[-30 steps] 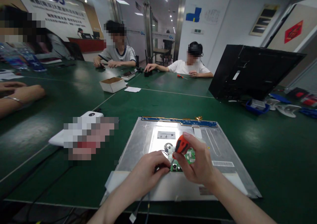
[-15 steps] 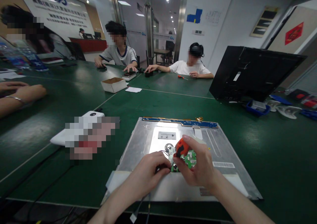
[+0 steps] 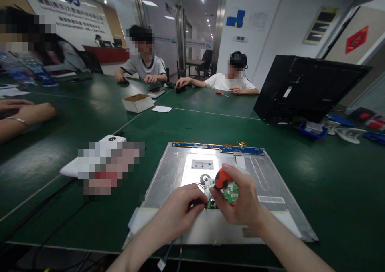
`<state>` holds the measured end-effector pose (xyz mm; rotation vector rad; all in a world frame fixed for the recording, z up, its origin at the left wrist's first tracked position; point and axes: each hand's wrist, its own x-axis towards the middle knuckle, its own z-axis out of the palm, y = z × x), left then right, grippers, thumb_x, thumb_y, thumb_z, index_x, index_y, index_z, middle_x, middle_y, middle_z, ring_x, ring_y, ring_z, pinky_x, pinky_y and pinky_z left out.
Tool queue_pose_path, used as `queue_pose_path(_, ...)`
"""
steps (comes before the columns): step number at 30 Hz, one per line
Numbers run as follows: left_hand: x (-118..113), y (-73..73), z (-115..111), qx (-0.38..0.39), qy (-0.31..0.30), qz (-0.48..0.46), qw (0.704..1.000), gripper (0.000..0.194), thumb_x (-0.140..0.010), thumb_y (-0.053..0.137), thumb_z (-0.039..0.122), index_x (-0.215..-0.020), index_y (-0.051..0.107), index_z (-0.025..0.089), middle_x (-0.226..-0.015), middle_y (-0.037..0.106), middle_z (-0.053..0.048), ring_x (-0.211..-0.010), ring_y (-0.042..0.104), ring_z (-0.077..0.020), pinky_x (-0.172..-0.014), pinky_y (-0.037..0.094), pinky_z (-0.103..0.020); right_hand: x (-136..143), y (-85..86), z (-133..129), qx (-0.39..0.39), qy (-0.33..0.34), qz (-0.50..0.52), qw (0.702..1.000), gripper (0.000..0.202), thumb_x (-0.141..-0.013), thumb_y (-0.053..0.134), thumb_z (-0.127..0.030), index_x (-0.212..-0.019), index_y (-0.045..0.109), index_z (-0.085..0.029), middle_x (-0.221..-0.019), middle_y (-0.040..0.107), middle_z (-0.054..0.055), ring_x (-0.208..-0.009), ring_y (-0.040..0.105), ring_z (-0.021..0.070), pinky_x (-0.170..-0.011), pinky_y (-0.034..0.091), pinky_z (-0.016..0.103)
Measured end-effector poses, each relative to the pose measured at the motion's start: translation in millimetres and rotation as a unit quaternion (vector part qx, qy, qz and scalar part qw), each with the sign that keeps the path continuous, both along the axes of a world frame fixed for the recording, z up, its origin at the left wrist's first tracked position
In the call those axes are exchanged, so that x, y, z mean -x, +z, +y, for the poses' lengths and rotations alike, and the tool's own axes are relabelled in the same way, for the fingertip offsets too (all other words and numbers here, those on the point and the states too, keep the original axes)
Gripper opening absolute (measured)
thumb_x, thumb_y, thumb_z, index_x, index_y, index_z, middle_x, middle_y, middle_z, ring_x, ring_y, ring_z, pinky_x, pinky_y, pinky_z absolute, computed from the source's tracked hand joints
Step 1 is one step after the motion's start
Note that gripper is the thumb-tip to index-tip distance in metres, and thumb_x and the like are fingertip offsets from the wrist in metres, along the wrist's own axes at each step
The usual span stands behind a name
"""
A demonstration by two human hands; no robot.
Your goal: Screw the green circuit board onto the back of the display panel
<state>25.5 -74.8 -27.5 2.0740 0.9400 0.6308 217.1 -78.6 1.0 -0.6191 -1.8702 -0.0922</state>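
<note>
A silver metal display panel [image 3: 168,171] lies flat on the green table, with a thin blue circuit strip [image 3: 204,147] along its far edge. On its middle sits a green circuit board [image 3: 232,192]. My right hand [image 3: 242,195] grips an orange and black screwdriver [image 3: 222,178] by its handle, tilted over the board; its tip is hard to make out. My left hand [image 3: 188,204] is closed at the board's left edge, beside thin dark wires; what its fingertips pinch is hidden. A cable with a white connector [image 3: 161,264] hangs below the panel's near edge.
A black monitor shell [image 3: 309,89] leans at the right, beside a blue tray [image 3: 313,132]. An open white box [image 3: 137,103] stands farther back. A white device [image 3: 102,151] lies left of the panel. Other people sit around the table [image 3: 192,123].
The orange handle has turned slightly in my right hand. My left hand stays nearly still. Across the table, one person's hand has lifted back from a phone-like item.
</note>
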Motion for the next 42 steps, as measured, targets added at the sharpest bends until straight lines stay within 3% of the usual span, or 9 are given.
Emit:
queue_pose_path(8, -0.2, 0.9, -0.4, -0.003, 0.003, -0.003, 1.000, 0.018, -0.084, 0.054, 0.009, -0.089, 0.068, 0.018, -0.091, 0.069, -0.005, -0.085, 0.062, -0.0204, -0.077, 0.045, -0.030, -1.6, 0.0, 1.2, 0.008, 0.020, -0.014, 1.000, 0.063, -0.089, 0.051, -0.014, -0.148, 0.031, -0.017, -0.088, 0.068, 0.004, -0.069, 0.065, 0.0179, -0.054, 0.057, 0.029)
queue_pose_path(19, -0.5, 0.1, -0.8, -0.001, 0.010, 0.002, 1.000, 0.020, -0.082, 0.055, 0.007, -0.090, 0.069, 0.018, -0.091, 0.069, -0.004, -0.087, 0.062, -0.0208, -0.078, 0.044, -0.031, -0.7, -1.9, -0.8, -0.001, -0.011, 0.000, 1.000, 0.061, -0.092, 0.054, -0.018, -0.149, 0.032, -0.018, -0.089, 0.068, 0.004, -0.061, 0.063, 0.0151, -0.051, 0.057, 0.026)
queue_pose_path(26, -0.9, 2.6, -2.0, -0.005, 0.010, 0.003, 1.000, 0.017, -0.082, 0.054, 0.008, -0.086, 0.068, 0.018, -0.090, 0.069, -0.005, -0.087, 0.062, -0.0210, -0.077, 0.044, -0.030, -1.8, 1.8, 0.2, 0.005, 0.019, -0.011, 1.000, 0.057, -0.091, 0.050, -0.016, -0.146, 0.034, -0.015, -0.086, 0.069, 0.004, -0.062, 0.064, 0.0158, -0.052, 0.057, 0.028)
queue_pose_path(42, -0.8, 2.3, -1.8, -0.010, 0.010, 0.009, 1.000, 0.019, -0.082, 0.053, 0.008, -0.089, 0.068, 0.019, -0.092, 0.069, -0.005, -0.088, 0.062, -0.0211, -0.078, 0.047, -0.031, -1.6, -0.1, 0.0, 0.009, -0.014, -0.005, 1.000, 0.061, -0.093, 0.054, -0.020, -0.150, 0.031, -0.022, -0.081, 0.066, 0.000, -0.061, 0.060, 0.0171, -0.049, 0.053, 0.028)
